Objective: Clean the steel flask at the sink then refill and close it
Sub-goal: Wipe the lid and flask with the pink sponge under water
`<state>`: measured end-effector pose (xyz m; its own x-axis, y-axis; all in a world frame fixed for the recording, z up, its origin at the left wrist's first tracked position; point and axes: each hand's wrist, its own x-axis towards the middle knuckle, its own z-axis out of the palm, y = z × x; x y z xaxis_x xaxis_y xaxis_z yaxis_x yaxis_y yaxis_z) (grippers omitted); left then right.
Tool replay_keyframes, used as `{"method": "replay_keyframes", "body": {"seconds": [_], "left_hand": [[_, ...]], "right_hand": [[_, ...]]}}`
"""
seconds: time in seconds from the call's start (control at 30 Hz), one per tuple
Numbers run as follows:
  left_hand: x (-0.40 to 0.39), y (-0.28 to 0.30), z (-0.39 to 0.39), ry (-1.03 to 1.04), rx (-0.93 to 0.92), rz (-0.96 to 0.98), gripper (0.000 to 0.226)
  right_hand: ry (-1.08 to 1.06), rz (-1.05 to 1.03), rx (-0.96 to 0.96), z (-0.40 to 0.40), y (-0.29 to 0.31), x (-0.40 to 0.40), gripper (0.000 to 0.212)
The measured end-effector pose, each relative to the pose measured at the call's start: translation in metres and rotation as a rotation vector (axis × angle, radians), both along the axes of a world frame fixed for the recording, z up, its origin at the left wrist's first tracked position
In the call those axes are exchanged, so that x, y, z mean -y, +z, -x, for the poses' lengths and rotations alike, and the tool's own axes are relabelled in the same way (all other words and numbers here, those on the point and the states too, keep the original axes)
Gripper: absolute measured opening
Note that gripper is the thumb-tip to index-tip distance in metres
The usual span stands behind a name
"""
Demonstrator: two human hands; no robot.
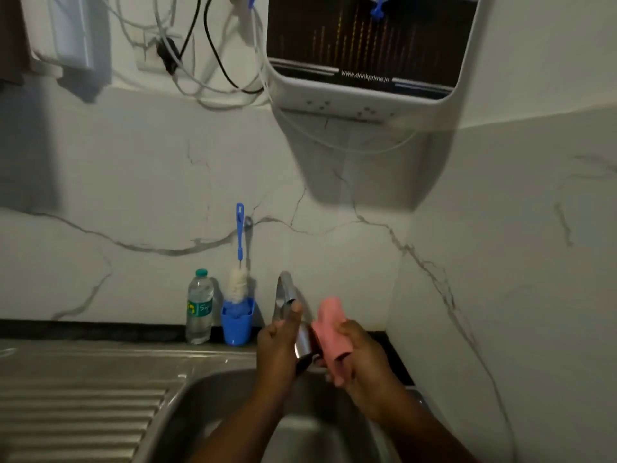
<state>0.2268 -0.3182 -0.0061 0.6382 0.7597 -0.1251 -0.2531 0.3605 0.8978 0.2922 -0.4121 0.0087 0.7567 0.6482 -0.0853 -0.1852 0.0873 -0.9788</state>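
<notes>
My left fingers (pixel 293 312) curl round the steel flask (pixel 302 342), gripping it tilted over the sink (pixel 187 396). My right hand (pixel 359 349) clutches a pink cloth (pixel 330 325) pressed against the flask's right side. The tap (pixel 283 289) rises just behind my left hand (pixel 278 342). At the sink's back edge, left of my hands, a blue cup (pixel 236 324) holds a bottle brush (pixel 239 262); touching it stands a clear plastic bottle (pixel 199 307), apparently with water inside.
</notes>
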Motion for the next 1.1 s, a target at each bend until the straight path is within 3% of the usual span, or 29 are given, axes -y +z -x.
{"method": "replay_keyframes", "body": {"seconds": [0.07,0.17,0.23,0.33,0.4,0.43,0.5,0.57,0.67,0.77,0.87,0.93,1.0,1.07,1.1], "left_hand": [[-0.007,-0.008,0.003,-0.073,0.044,0.202,0.060],[-0.017,-0.019,-0.003,-0.096,0.163,0.598,0.069],[-0.024,-0.029,-0.009,-0.167,0.183,0.697,0.073],[-0.028,-0.050,-0.018,-0.280,0.109,0.693,0.068],[-0.029,-0.062,-0.020,-0.342,0.035,0.684,0.067],[-0.029,-0.066,-0.022,-0.366,0.000,0.678,0.069],[-0.031,-0.074,-0.024,-0.384,-0.064,0.631,0.066],[-0.034,-0.080,-0.025,-0.378,-0.093,0.539,0.058],[-0.037,-0.088,-0.024,-0.348,-0.116,0.329,0.044],[-0.034,-0.099,-0.020,-0.300,-0.152,0.103,0.043],[-0.033,-0.104,-0.017,-0.248,-0.145,0.059,0.037],[-0.034,-0.110,-0.016,-0.252,-0.149,0.078,0.046],[-0.033,-0.117,-0.016,-0.286,-0.139,0.101,0.037],[-0.032,-0.122,-0.017,-0.247,-0.158,0.222,0.028],[-0.031,-0.123,-0.017,-0.221,-0.188,0.311,0.034]], "right_hand": [[-0.037,-0.061,-0.124,-0.018,-0.016,0.008,0.035],[-0.085,0.031,0.011,-0.025,-0.040,0.006,0.041],[-0.105,0.159,0.290,-0.021,-0.058,0.004,0.052],[-0.064,0.373,0.967,-0.010,-0.075,0.004,0.031],[-0.028,0.539,1.326,-0.007,-0.084,0.000,0.050],[-0.047,0.567,1.389,-0.006,-0.085,-0.003,0.052],[-0.044,0.662,1.376,-0.020,-0.100,-0.009,0.050],[0.098,0.697,1.165,-0.024,-0.111,-0.019,0.053],[0.081,0.542,0.968,-0.025,-0.122,-0.023,0.038],[-0.081,0.368,0.781,-0.009,-0.118,-0.023,0.026],[-0.133,0.274,0.514,0.001,-0.128,-0.040,0.021],[-0.051,0.284,0.638,0.004,-0.137,-0.040,0.027],[0.081,0.305,0.962,0.003,-0.143,-0.030,0.032],[0.265,0.439,1.211,-0.004,-0.158,-0.024,0.050],[0.338,0.556,1.263,-0.007,-0.165,-0.024,0.060]]}}
